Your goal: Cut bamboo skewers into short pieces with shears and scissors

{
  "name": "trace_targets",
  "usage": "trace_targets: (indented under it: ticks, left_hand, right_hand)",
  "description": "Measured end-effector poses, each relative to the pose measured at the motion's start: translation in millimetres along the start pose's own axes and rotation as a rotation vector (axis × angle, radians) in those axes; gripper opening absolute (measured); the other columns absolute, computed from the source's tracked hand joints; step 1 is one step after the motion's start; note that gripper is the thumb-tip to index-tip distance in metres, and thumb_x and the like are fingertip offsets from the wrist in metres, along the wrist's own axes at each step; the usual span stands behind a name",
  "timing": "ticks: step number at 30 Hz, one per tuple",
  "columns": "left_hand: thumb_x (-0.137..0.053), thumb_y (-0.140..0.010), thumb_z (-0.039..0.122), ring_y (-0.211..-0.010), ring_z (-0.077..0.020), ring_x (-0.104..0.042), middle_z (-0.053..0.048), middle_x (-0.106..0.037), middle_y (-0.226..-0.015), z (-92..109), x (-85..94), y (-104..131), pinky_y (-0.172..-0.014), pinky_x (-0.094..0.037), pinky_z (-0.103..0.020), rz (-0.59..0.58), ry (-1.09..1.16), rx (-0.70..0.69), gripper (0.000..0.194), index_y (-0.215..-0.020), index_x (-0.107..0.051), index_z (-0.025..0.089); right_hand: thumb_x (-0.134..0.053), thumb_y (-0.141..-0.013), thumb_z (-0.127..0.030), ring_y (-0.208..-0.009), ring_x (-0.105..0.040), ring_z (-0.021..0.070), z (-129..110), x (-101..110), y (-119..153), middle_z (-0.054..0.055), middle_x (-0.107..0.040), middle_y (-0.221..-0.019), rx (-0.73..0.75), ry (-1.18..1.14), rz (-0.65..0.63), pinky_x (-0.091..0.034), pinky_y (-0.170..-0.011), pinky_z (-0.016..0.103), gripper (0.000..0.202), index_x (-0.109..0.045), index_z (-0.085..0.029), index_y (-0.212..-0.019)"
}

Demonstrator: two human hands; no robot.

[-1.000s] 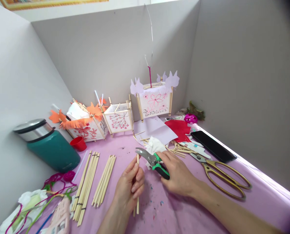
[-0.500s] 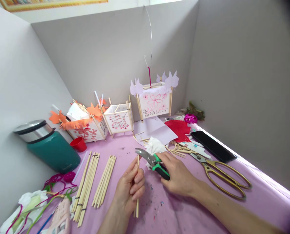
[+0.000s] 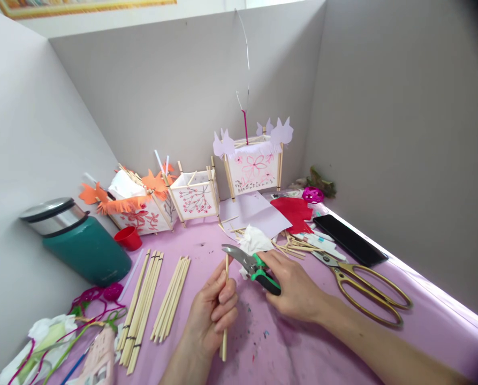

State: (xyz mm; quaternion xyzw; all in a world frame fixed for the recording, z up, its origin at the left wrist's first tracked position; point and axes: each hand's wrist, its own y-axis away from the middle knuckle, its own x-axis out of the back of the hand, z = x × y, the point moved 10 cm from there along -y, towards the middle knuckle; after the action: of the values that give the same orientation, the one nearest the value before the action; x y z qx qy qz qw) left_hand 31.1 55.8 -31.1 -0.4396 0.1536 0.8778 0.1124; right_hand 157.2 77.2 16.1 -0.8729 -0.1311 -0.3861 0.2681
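My left hand (image 3: 217, 307) is closed around thin wooden sticks (image 3: 225, 345), held roughly upright above the table. Green-and-black pruning shears (image 3: 258, 270) are in my right hand (image 3: 293, 283), their curved blades at the top end of the sticks, near my left fingertips. To the left of my hands lie a loose row of wooden sticks (image 3: 171, 299) and longer bundles (image 3: 140, 313) tied with dark bands. Behind stand a small paper-sided stick frame (image 3: 194, 200) with red blossoms and a bigger one (image 3: 255, 168) with lilac cut-outs.
At the left are a teal bottle (image 3: 88, 248), a red cup (image 3: 128, 238), magenta yarn (image 3: 112, 292) and a pink glue gun (image 3: 98, 358). Gold-handled scissors (image 3: 371, 291), a black phone (image 3: 349, 240), crumpled tissue (image 3: 255, 240) and red paper (image 3: 293, 214) lie at the right. Grey panels surround the table.
The lower ends of the sticks in my left hand have swung slightly left and sit closer together. The shears stay at their top end; the view has shifted slightly.
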Motion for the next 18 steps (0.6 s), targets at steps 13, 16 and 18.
trace_targets:
  ticks: [13,16,18]
  left_hand:
    - [-0.039,-0.097,0.015,-0.034,-0.0013,-0.002,0.006,-0.05,-0.059,5.1,-9.2,-1.7,-0.027,-0.025,-0.009,-0.142,-0.06,-0.081,0.035,-0.122,-0.061,0.025]
    - [-0.036,-0.098,0.015,-0.034,-0.0014,-0.001,0.006,-0.049,-0.06,5.7,-7.4,-1.5,-0.027,-0.024,-0.009,-0.13,-0.068,-0.083,0.038,-0.126,-0.059,0.026]
    - [-0.037,-0.098,0.015,-0.034,-0.0013,-0.001,0.007,-0.048,-0.059,5.2,-8.6,-0.8,-0.027,-0.023,-0.009,-0.132,-0.061,-0.071,0.038,-0.127,-0.059,0.026]
  right_hand:
    - [-0.059,-0.063,-0.01,-0.098,-0.052,0.026,-3.9,2.7,0.6,0.009,-0.055,-0.108,0.03,0.031,0.041,-0.044,-0.085,0.039,0.062,-0.049,-0.019,-0.124]
    - [-0.059,-0.063,-0.01,-0.097,-0.052,0.0258,-3.8,3.3,0.5,0.009,-0.055,-0.107,0.031,0.026,0.037,-0.044,-0.085,0.039,0.063,-0.049,-0.019,-0.124]
    - [-0.06,-0.063,-0.01,-0.097,-0.052,0.0259,-4.8,3.8,0.7,0.009,-0.055,-0.107,0.027,0.011,0.037,-0.044,-0.085,0.039,0.062,-0.048,-0.02,-0.124]
